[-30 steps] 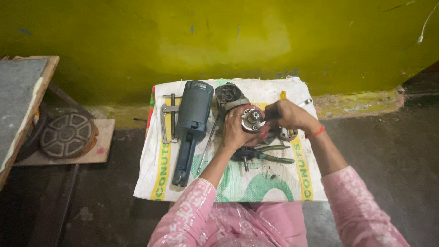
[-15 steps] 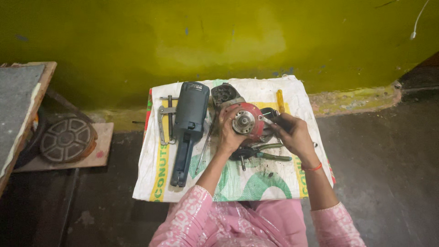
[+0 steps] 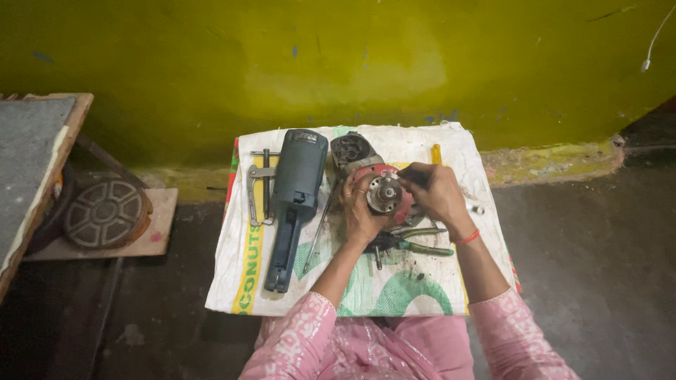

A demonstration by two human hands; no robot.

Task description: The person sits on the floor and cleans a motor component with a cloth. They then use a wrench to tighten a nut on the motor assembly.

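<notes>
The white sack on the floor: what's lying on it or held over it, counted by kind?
Power tool bodies: 1, blue-grey
Gear pullers: 1
Pliers: 1, green-handled
Screwdrivers: 1, thin
Dark housing parts: 1
Red motor parts: 1, held in left hand, right hand on it
Yellow tools: 1
Total: 7
</notes>
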